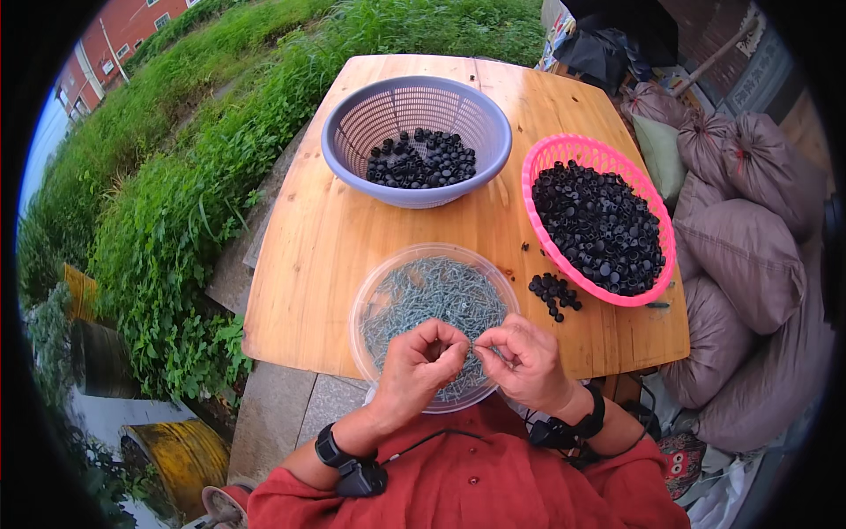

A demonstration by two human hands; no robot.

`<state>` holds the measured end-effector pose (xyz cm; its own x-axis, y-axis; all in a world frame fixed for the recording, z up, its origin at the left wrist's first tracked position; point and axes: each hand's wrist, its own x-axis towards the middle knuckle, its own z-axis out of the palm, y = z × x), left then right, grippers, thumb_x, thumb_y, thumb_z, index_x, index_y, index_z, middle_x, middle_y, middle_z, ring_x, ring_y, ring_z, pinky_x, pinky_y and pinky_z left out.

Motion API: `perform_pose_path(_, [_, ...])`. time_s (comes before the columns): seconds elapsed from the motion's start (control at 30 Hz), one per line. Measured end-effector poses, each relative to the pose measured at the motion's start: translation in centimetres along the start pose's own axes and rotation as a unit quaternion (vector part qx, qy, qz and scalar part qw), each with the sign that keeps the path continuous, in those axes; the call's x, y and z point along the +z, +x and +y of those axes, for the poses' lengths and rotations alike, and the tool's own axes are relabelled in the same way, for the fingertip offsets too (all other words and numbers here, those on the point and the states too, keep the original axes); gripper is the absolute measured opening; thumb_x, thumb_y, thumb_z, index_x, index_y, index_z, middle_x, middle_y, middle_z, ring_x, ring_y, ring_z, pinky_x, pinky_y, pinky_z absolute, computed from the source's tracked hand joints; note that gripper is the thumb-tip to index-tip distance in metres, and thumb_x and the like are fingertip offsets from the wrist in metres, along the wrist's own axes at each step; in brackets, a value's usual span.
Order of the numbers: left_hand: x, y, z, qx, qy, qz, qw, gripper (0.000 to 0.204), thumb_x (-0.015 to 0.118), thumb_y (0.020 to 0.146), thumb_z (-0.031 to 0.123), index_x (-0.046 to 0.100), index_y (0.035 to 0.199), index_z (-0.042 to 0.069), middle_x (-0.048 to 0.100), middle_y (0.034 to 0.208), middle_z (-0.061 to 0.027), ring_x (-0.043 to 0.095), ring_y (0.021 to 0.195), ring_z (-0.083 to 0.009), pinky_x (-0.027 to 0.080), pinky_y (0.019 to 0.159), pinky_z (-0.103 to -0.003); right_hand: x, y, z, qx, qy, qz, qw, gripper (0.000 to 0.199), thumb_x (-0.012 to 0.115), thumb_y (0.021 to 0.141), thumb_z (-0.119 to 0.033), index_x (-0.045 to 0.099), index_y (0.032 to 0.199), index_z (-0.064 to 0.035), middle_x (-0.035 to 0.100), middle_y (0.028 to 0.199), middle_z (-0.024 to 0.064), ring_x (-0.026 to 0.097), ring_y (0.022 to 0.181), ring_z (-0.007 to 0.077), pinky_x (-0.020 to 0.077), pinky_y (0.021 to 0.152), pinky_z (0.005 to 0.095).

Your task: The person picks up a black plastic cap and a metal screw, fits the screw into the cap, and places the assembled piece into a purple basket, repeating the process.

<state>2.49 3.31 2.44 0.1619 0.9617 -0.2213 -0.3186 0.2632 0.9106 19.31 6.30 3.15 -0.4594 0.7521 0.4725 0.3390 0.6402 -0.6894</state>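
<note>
Over a clear round plastic tub full of small grey-blue screws, my left hand and my right hand meet fingertip to fingertip. Both are closed in a pinch; whatever lies between the fingers is too small to make out. Just beyond the tub stands a purple-blue plastic basket with small black plastic caps in its bottom. To the right, a pink basket holds a much larger heap of black caps. A loose cluster of caps lies on the wood beside it.
Everything stands on a wooden table with rounded edges. Stuffed grey-brown sacks are piled along the right side. Green plants grow to the left and behind. Yellowish-black drums stand at the lower left, near stone paving.
</note>
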Motion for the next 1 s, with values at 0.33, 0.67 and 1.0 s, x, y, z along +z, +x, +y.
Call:
perform_pose_path(0.33, [-0.4, 0.3, -1.1, 0.055, 0.041, 0.035, 0.997, 0.007, 0.057, 0.085, 0.009, 0.057, 0.085, 0.002, 0.055, 0.066, 0.0007, 0.049, 0.054, -0.004, 0.038, 0.046, -0.018, -0.2, -0.5, 1.8, 0.372, 0.461, 0.017, 0.806, 0.014, 0.049, 0.086, -0.007, 0.053, 0.098, -0.0006, 0.053, 0.078, 0.0003, 0.051, 0.066, 0.0089, 0.0417, 0.06, 0.0207])
perform_pose_path(0.67, [-0.5, 0.2, -1.0, 0.001, -0.025, 0.04, 0.999, 0.008, 0.058, 0.085, 0.01, 0.057, 0.086, 0.002, 0.056, 0.067, 0.0002, 0.049, 0.052, -0.004, 0.039, 0.046, -0.018, -0.2, -1.2, 1.8, 0.359, 0.512, -0.004, 0.78, 0.019, 0.045, 0.09, 0.0, 0.051, 0.107, 0.0017, 0.057, 0.104, 0.0126, 0.059, 0.092, 0.0183, 0.0493, 0.081, 0.0279])
perform_pose_path(1.0, [-0.1, 0.3, -0.9, 0.02, 0.003, 0.022, 1.0, 0.006, 0.056, 0.086, 0.007, 0.057, 0.087, 0.001, 0.056, 0.068, 0.0013, 0.049, 0.055, -0.0028, 0.038, 0.048, -0.017, 0.1, -2.5, 3.2, 0.316, 0.579, 0.014, 0.752, 0.021, 0.052, 0.087, -0.001, 0.055, 0.107, 0.0002, 0.061, 0.099, 0.0109, 0.06, 0.083, 0.0136, 0.05, 0.071, 0.0238])
